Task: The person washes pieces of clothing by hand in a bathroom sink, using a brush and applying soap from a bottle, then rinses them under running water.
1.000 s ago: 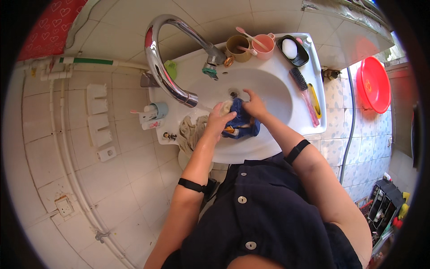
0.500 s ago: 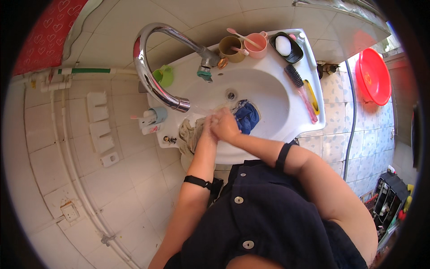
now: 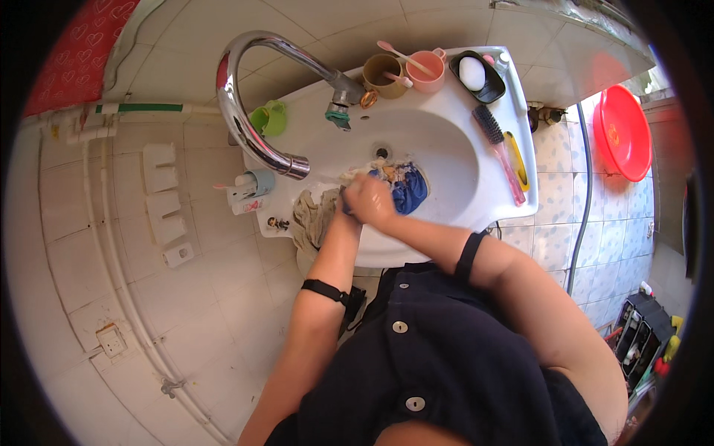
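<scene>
My two hands meet over the white sink (image 3: 454, 149), near its front left side. My right hand (image 3: 372, 201) is closed, its fingers curled over my left hand; a small dark blue bit of cloth shows beside them. My left hand (image 3: 349, 207) lies mostly beneath the right one, its fingers hidden. Against the right hand, a crumpled wet blue cloth (image 3: 409, 195) with pale, tan-patterned parts spreads in the basin toward the drain (image 3: 381, 153). Left of my hands, a beige cloth (image 3: 315, 215) hangs over the sink's edge. The chrome faucet's spout (image 3: 297, 167) ends above and left of my hands.
Along the back rim stand a brown cup (image 3: 378, 75), a pink cup (image 3: 426, 70) and a black soap dish (image 3: 489, 88) with white soap. A pink-handled brush (image 3: 499, 141) and a yellow-edged tool (image 3: 516, 162) lie right. A red basin (image 3: 623, 134) stands far right.
The blue cloth's patterned, pale part now shows near the drain, with the cloth spread farther. My right hand has shifted slightly left over the left hand. The view has tilted a little.
</scene>
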A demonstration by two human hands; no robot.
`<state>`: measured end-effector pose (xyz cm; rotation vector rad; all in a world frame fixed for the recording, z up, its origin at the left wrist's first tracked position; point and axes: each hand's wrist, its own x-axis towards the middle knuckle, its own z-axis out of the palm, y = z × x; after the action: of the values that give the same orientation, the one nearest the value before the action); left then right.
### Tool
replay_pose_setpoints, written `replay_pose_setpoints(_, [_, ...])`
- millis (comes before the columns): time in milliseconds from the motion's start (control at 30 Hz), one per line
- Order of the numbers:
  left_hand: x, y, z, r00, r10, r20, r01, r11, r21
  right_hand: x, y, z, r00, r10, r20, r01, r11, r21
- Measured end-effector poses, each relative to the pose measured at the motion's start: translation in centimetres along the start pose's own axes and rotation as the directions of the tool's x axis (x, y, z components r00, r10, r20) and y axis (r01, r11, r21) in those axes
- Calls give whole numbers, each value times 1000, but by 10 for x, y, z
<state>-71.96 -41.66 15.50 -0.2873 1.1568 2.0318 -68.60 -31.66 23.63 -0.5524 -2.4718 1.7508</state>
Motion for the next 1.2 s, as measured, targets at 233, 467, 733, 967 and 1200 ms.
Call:
replay_pose_setpoints(233, [-27,34,93,950,-90,-300,14,969,-246,57,40,-33,962,188,-200,-189,982,14])
replay_pose_setpoints(467, [-39,34,88,935,-333,-124,265,885,-383,20,31,-31,960,162,230,-166,986,1])
replay_pose_setpoints(733, [-40,12,57,988,-145,-55,111,912,-395,-37,-14,-17,956,-160,247,178,983,-51])
replay_pose_setpoints(967, [-19,18,29,932,-219,-288,104,925,-367,-8,-12,-24,965,-256,58,261,961,-97])
replay_pose_setpoints(1200, [-44,48,77,794,478,-375,-357,866,349,41,56,-45,746,275,606,-403,911,83])
